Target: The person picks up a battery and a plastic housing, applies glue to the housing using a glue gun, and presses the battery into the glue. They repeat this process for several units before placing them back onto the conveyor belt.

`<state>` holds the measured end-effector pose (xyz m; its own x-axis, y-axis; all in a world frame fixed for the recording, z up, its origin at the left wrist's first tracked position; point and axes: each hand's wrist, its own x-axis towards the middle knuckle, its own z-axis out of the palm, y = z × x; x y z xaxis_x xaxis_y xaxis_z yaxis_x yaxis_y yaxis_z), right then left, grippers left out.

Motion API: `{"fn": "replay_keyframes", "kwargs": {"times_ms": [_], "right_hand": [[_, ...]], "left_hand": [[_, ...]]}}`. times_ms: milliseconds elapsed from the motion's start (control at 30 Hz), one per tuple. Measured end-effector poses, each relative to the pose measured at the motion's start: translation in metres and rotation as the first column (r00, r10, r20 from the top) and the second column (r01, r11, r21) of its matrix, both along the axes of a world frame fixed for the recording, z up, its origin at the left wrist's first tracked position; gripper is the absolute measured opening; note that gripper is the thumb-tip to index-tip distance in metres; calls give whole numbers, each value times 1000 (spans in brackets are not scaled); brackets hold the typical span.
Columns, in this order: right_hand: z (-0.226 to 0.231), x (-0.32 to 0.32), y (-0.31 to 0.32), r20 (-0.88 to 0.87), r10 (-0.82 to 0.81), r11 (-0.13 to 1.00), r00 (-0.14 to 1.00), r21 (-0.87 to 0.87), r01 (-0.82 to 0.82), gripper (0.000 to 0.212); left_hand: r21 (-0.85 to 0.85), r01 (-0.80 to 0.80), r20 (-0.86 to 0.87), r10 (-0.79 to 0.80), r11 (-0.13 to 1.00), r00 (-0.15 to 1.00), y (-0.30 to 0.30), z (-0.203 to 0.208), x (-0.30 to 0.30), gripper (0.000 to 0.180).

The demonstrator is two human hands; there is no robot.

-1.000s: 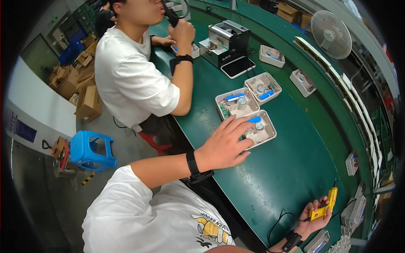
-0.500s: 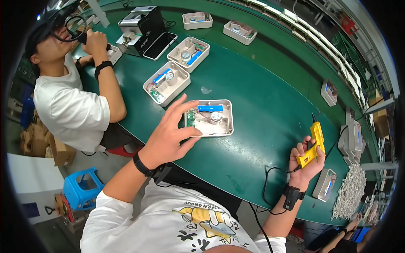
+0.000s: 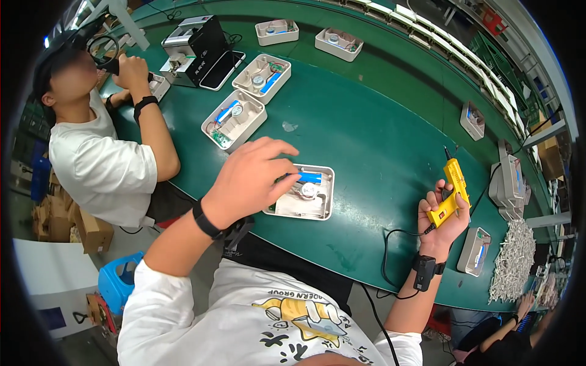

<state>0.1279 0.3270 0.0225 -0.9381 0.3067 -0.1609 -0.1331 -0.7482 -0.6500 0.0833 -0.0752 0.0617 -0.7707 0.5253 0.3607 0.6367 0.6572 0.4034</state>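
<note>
A shallow light-grey plastic housing (image 3: 323, 207) lies open side up on the green table in front of me. Inside are a blue cylindrical battery (image 3: 310, 177), a round white part (image 3: 307, 190) and wires. My left hand (image 3: 256, 174) hovers over the housing's left side, fingers apart, fingertips by the battery's left end; it covers that corner. I see nothing held in it. My right hand (image 3: 444, 219) is wrapped around a yellow corded electric screwdriver (image 3: 450, 198), its dark tip pointing up and away, above the table's right part.
Two similar housings (image 3: 234, 120) stand touching at the far left, beside a black machine (image 3: 198, 52). More sit along the far side and right. A heap of small pale parts (image 3: 513, 262) lies at right. A co-worker (image 3: 104, 146) sits at left; a blue stool (image 3: 119, 274) stands below.
The housing has shifted nearer to me. My left hand has turned and come over its far-left corner, from gripping near its left side. My right hand still holds the screwdriver.
</note>
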Motion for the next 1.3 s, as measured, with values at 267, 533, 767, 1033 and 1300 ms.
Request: {"fn": "replay_keyframes", "kwargs": {"times_ms": [267, 533, 767, 1033, 1300], "right_hand": [[-22, -3, 25, -129, 116, 993, 985, -22, -120, 29], [-10, -2, 7, -79, 129, 990, 989, 64, -124, 26], [4, 3, -35, -69, 272, 946, 960, 203, -253, 28], [56, 18, -119, 399, 449, 521, 799, 610, -597, 27], [63, 11, -155, 526, 471, 241, 709, 696, -676, 23]], "left_hand": [[-337, 12, 165, 46, 942, 985, 11, 2, -17, 12], [-408, -4, 179, 84, 913, 980, 12, 3, -1, 23], [320, 63, -28, -57, 945, 998, -2, -29, 7, 26], [601, -229, 202, 132, 766, 971, 0, -77, 31, 24], [736, -198, 224, 44, 647, 974, 10, -74, 25, 28]]}}
